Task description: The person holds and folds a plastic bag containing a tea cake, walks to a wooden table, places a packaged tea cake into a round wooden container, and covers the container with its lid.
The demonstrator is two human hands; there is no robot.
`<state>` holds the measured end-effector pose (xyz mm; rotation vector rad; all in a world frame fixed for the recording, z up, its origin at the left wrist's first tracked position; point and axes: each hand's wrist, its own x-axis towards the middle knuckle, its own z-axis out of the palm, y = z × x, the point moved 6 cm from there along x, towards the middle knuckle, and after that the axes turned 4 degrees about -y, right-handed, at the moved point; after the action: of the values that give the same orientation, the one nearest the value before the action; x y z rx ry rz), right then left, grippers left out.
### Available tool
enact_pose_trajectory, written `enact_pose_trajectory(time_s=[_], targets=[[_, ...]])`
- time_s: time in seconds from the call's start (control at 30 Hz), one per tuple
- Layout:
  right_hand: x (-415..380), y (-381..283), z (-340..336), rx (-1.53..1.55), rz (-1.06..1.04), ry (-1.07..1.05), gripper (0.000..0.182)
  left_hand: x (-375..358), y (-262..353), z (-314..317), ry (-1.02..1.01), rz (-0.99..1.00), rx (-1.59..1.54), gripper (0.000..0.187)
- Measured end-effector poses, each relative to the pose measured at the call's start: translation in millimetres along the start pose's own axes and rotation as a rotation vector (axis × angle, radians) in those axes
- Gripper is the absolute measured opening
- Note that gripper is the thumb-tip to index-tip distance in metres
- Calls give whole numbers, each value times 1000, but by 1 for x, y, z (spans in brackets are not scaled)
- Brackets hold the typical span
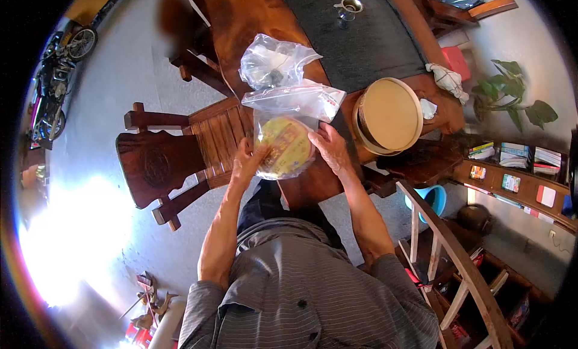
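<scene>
Hands, left (248,160) and right (329,147), pinching clear bag (293,117) around round disc (283,146); disc inside, bag mouth at twelve o'clock unsealed, wooden box (388,115) at three o'clock.

A dark wooden table (253,12) carries a round wooden box (388,115), a crumpled plastic bag (274,61) and a metal cup (349,6).

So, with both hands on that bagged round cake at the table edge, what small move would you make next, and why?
Probably slide the round cake deeper into the clear zip bag. The left hand and right hand grip its sides, and the bag's mouth seems to stand open above it, so it likely cannot be sealed yet.
</scene>
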<state>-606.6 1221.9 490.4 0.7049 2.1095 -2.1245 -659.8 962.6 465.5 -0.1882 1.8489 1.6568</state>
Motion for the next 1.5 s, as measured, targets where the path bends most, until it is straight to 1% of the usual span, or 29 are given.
enact_pose_trajectory(time_s=[0.03, 0.1, 0.13, 0.2, 0.23, 0.3, 0.4, 0.43, 0.5, 0.53, 0.6, 0.7, 0.73, 0.83, 0.87, 0.93, 1.0, 1.07, 1.17, 1.2, 1.3, 1.4, 1.5], targets=[[5, 6, 3, 5, 44, -30, 77, 4, -8, 2, -5, -5, 3, 74], [8, 4, 13, 17, 132, -85, 74, 4, -3, 12, -19, -13, 13, 60], [9, 10, 18, 30, 146, -115, 72, 0, -5, 11, 4, -76, 86, 50], [9, 20, 22, 49, 166, -148, 68, -6, -9, 10, -132, -111, -63, 39], [4, 22, 23, 166, 202, -203, 67, -8, -10, 13, -218, -127, -137, 34], [-18, 9, 31, 409, 258, -303, 66, -19, -19, 11, -321, -317, -362, 28], [-46, 0, 27, 487, 212, -239, 65, -46, 10, 22, -231, -302, -392, 34], [-57, -9, 24, 535, 188, -240, 64, -51, 16, 28, -266, -266, -396, 39], [-73, -26, 15, 635, 132, -251, 64, -59, 35, 45, -367, -222, -301, 56], [-78, -23, 5, 681, 93, -256, 62, -59, 34, 50, -414, -224, -270, 65], [-92, -40, -17, 657, 106, -231, 64, -58, 37, 57, -498, -234, -206, 83], [-109, -46, -39, 620, 113, -207, 65, -50, 81, 80, -556, -136, -294, 103], [-111, -45, -43, 606, 112, -217, 65, -39, 83, 82, -553, -73, -337, 104], [-112, -50, -52, 492, 105, -222, 64, -28, 133, 116, -661, 29, -307, 100], [-112, -52, -55, 442, 104, -220, 63, -21, 132, 119, -577, -38, -262, 86], [-111, -41, -66, 546, 115, -187, 62, -33, 160, 136, -888, 189, -149, 76], [-108, -26, -83, 617, 98, -128, 61, -46, 176, 156, -1045, 494, 104, 71], [-107, -13, -103, 661, 51, -46, 59, -61, 174, 182, -1013, 864, 503, 70], [-110, -39, -126, 775, 15, 17, 55, -87, 192, 209, -908, 1015, 856, 79], [-110, -38, -134, 761, 58, 86, 53, -92, 197, 215, -930, 1007, 960, 96], [-107, -44, -152, 791, 97, 139, 50, -94, 200, 231, -925, 1023, 1043, 112], [-106, -58, -162, 901, 62, 194, 50, -84, 198, 241, -952, 1021, 1064, 126], [-101, -62, -184, 858, 16, 184, 49, -75, 204, 254, -950, 1029, 1068, 122]])
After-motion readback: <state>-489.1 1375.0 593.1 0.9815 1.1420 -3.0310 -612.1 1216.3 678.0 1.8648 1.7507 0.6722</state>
